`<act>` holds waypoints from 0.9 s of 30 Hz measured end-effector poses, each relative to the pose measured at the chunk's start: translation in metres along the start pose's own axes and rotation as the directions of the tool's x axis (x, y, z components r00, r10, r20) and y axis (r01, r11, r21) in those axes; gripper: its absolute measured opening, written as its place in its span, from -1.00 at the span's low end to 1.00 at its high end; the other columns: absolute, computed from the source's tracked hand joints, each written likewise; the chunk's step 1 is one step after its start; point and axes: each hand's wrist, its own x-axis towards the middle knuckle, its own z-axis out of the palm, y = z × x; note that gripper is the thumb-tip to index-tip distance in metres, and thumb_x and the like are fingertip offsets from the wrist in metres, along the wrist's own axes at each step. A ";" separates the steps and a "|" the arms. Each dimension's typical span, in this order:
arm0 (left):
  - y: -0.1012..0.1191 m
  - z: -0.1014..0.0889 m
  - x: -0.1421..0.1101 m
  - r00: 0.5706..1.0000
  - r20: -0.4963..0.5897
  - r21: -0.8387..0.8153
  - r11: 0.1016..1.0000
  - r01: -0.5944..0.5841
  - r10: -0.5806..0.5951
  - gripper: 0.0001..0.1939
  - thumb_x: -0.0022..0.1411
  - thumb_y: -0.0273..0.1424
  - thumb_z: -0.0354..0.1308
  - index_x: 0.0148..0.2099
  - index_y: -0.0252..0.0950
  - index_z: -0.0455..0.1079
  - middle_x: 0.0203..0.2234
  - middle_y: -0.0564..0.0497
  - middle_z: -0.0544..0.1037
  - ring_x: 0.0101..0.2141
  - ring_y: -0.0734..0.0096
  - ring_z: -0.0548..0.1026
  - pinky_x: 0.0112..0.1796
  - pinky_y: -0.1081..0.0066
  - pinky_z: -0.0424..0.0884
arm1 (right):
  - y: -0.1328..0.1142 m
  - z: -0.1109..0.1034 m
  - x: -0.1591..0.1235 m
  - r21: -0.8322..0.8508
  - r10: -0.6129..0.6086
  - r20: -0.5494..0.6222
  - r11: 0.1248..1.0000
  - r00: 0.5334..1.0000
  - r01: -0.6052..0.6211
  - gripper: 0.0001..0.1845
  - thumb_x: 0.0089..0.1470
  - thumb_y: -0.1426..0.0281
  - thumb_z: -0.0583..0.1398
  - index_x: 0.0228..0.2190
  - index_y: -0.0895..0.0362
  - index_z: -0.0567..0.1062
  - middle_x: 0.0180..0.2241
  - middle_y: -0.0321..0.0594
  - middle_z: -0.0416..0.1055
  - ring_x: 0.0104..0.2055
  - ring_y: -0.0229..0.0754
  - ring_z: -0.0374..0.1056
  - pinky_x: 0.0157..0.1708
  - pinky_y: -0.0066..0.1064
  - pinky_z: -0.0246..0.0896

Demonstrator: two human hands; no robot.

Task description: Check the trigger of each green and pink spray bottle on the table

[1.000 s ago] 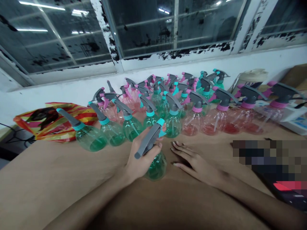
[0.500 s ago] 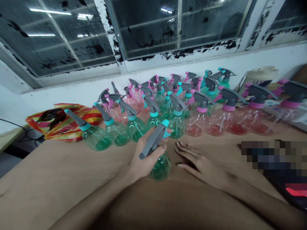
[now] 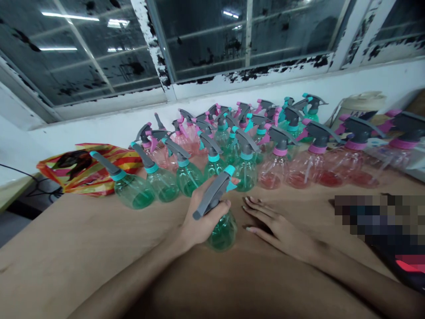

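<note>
My left hand (image 3: 203, 218) is closed around the neck of a green spray bottle (image 3: 222, 233), which stands on the wooden table (image 3: 66, 257). Its grey trigger head with a turquoise nozzle points away and to the right; my fingers hide the collar. To the right of that bottle, my right hand (image 3: 270, 223) rests palm down on the tabletop, fingers stretched out and holding nothing. Just beyond my hands runs a front row of spray bottles, green ones (image 3: 187, 179) with turquoise collars on the left and pink ones (image 3: 303, 173) with pink collars on the right.
More green and pink spray bottles crowd behind the front row, toward the wall. A red-and-yellow striped plastic bag (image 3: 99, 173) lies at the left. At the back right stands a beige container (image 3: 361, 104). A dark, partly pixelated object (image 3: 381, 235) lies at the right. Windows line the back.
</note>
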 end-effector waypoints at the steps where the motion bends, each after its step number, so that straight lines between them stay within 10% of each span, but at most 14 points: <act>1: 0.000 0.000 0.000 1.000 0.013 0.011 1.000 -0.015 0.015 -0.71 0.03 -0.42 0.06 -0.16 -0.11 0.42 -0.60 0.15 0.28 -0.61 0.45 0.16 -0.59 0.44 0.21 | 0.000 0.000 0.000 0.003 -0.001 -0.002 1.000 1.000 0.001 -0.42 0.19 0.14 0.04 0.20 0.01 0.14 0.23 -0.21 0.11 0.28 -0.06 -0.04 0.22 -0.02 -0.04; 27: -0.006 -0.001 0.000 1.000 0.016 -0.028 0.999 0.026 -0.026 -0.89 0.06 -0.38 0.10 -0.30 -0.21 0.38 -0.53 0.08 0.41 -0.51 0.42 0.36 -0.43 0.40 0.37 | 0.000 0.000 0.000 0.012 -0.012 -0.019 1.000 1.000 0.012 -0.41 0.19 0.15 0.05 0.20 0.00 0.13 0.23 -0.21 0.11 0.28 -0.05 -0.03 0.22 -0.01 -0.04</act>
